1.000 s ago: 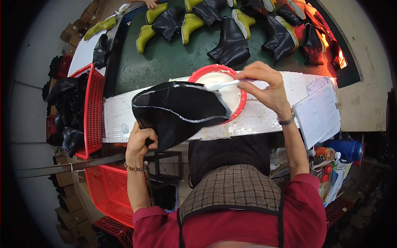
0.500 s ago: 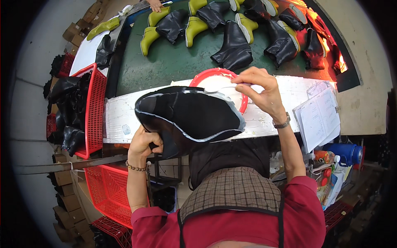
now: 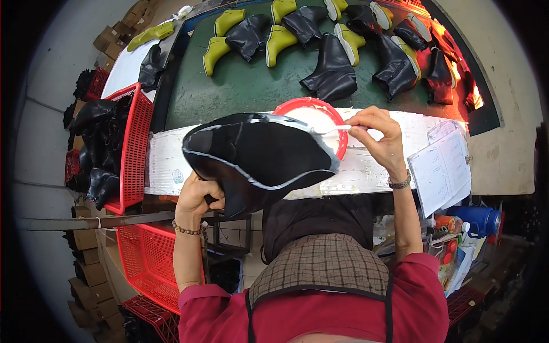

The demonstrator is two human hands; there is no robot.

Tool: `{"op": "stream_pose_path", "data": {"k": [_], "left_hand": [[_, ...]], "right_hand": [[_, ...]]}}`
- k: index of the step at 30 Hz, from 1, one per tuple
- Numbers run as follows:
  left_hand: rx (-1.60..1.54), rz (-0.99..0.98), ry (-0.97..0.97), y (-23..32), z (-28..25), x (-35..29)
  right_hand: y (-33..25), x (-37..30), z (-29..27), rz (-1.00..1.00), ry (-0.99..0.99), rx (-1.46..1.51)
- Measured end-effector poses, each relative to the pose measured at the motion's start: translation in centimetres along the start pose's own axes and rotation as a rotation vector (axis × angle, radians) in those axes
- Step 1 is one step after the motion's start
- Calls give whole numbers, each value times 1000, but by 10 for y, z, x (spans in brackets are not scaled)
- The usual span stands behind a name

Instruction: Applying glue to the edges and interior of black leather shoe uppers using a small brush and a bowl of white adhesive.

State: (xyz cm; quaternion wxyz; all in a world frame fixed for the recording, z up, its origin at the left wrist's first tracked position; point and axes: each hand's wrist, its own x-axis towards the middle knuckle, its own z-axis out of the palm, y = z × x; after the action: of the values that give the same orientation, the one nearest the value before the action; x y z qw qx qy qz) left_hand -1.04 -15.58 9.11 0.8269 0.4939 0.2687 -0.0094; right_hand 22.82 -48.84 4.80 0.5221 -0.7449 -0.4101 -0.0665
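A black boot upper [image 3: 269,151] hangs tilted over the white board, its bottom side up. White paste lines the rim of its underside. From below left, my left hand [image 3: 200,194] grips the upper with curled fingers. My right hand [image 3: 378,134] pinches the handle of a small white brush [image 3: 334,129], whose head touches the pasted edge at the upper right of the boot upper; the exact shape of that head is blurred. Behind it sits a red bowl [image 3: 309,103] of white paste, partly hidden by the upper.
Black boot uppers [image 3: 331,68] and yellow-green shoe lasts [image 3: 280,43] stand on the green conveyor [image 3: 194,100] beyond. A red basket [image 3: 132,148] of black uppers stands left, another red basket [image 3: 151,266] below it. An open notebook [image 3: 440,168] lies right, above a blue jug [image 3: 480,221].
My right hand and the brush have moved a little right and down along the pasted edge. The left hand keeps its hold on the upper. Another person's hand at the far edge is gone.
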Motion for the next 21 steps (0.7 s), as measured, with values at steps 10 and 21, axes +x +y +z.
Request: {"op": "stream_pose_path", "data": {"k": [10, 21], "left_hand": [[208, -133, -89, 0, 36, 5], [312, -307, -210, -12, 60, 20]], "right_hand": [[-30, 47, -1, -240, -87, -33], [-46, 79, 11, -394, -200, -51]]}}
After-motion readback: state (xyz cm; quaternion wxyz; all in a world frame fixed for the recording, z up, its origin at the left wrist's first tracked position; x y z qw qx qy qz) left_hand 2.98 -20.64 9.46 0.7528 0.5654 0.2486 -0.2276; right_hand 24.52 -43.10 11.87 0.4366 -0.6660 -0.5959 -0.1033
